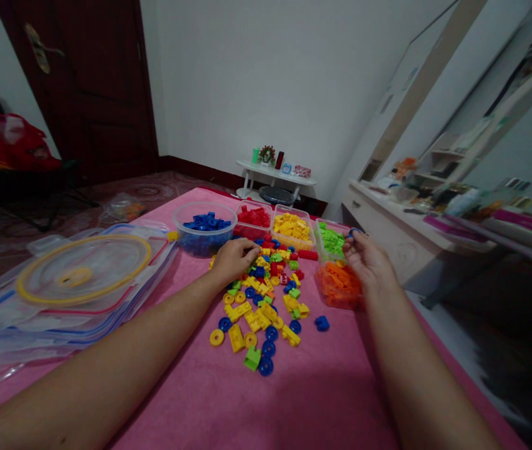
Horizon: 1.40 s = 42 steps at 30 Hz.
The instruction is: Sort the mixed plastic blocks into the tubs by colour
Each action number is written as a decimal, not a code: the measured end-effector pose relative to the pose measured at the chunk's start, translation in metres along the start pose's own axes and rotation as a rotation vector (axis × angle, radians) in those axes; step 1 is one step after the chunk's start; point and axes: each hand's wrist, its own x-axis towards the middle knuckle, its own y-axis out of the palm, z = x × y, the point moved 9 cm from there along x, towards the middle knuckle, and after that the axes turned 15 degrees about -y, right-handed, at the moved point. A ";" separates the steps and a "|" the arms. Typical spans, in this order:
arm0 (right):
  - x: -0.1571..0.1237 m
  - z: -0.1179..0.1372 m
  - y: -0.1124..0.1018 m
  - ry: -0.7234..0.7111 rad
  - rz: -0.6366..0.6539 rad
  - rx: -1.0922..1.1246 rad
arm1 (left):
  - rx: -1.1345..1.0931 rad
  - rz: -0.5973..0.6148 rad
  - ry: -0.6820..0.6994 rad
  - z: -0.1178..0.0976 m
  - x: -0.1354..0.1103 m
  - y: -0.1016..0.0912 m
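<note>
My left hand point(235, 260) reaches over the back of a mixed pile of toy building bricks point(260, 289) and wheels, fingers curled together at its edge; what they hold, if anything, is hidden. My right hand point(367, 255) is closed at the right, above the tubs of green bricks point(331, 239) and orange bricks point(338, 280). A small blue piece point(354, 232) shows at its fingertips. Loose blue wheels point(266, 365), yellow wheels point(217, 337) and a green brick point(252, 358) lie at the pile's near end.
Behind the pile stand a round tub of blue bricks point(206, 223), a tub of red bricks point(253, 217) and one of yellow bricks point(291, 229). Clear lids point(82, 275) are stacked at left on the pink cloth point(228, 409). A lone blue brick point(322, 323) lies right of the pile.
</note>
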 end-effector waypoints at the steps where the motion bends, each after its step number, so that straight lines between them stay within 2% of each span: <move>1: 0.001 -0.001 0.001 0.001 0.016 -0.001 | 0.002 0.002 -0.001 0.000 0.000 0.000; 11: -0.010 -0.004 0.016 0.060 0.099 0.001 | 0.014 -0.003 -0.005 0.002 0.001 0.002; 18: -0.016 -0.003 0.024 0.050 0.201 -0.096 | 0.017 0.005 -0.019 0.002 0.002 0.002; 20: -0.019 -0.002 0.028 0.032 0.252 -0.141 | 0.013 0.008 -0.016 0.000 0.001 0.002; 24: -0.036 -0.011 0.046 0.048 0.438 -0.260 | 0.027 -0.003 -0.020 -0.002 -0.001 0.000; 28: -0.066 -0.037 0.079 0.099 0.625 -0.395 | 0.052 -0.011 -0.020 -0.005 -0.002 -0.003; 32: -0.102 -0.064 0.142 0.074 0.861 -0.529 | 0.076 -0.014 -0.034 -0.007 -0.003 -0.005; 34: -0.118 -0.071 0.182 0.010 0.983 -0.563 | 0.110 -0.026 -0.089 -0.003 -0.003 -0.005; 36: -0.127 -0.072 0.216 -0.046 1.026 -0.577 | 0.125 -0.033 -0.125 -0.001 -0.002 -0.006; 38: -0.130 -0.066 0.241 -0.132 1.020 -0.530 | 0.105 -0.026 -0.115 -0.002 -0.002 -0.007; 40: -0.129 -0.055 0.252 -0.289 1.013 -0.526 | 0.075 -0.011 -0.090 -0.004 -0.002 -0.007; 42: -0.128 -0.044 0.247 -0.475 1.022 -0.609 | 0.065 -0.007 -0.079 -0.004 -0.002 -0.007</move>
